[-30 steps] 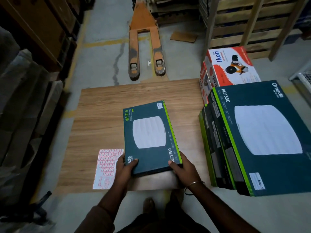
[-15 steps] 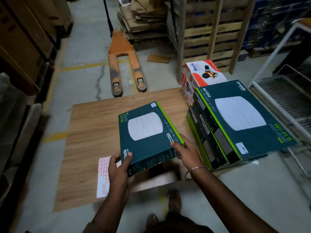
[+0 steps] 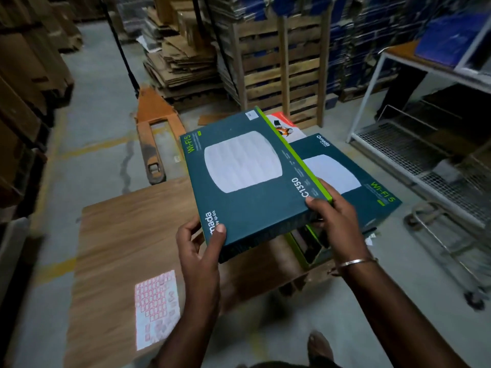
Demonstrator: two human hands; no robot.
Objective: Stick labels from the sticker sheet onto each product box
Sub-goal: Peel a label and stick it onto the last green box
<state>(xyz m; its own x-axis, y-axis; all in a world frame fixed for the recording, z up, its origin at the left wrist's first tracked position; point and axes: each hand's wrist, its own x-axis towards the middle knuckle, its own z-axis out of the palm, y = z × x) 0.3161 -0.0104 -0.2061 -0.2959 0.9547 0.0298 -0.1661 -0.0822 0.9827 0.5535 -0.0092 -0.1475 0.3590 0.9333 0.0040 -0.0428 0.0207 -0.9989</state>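
An orange pallet jack stands beyond the wooden board. Both hands, left hand and right hand, grip the dark teal product box, now lifted off the board towards the stacked teal boxes.

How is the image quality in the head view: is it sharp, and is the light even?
Head view: dim warehouse light, dark at the left edge; motion blur smears the sticker sheet and floor; the print on the held box, gripped by the left hand and right hand, stays readable; wide-angle lens bends the shelf frame at right.

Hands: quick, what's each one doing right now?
Left hand: grips the dark product box at its near corner.
Right hand: grips the same box's green edge.
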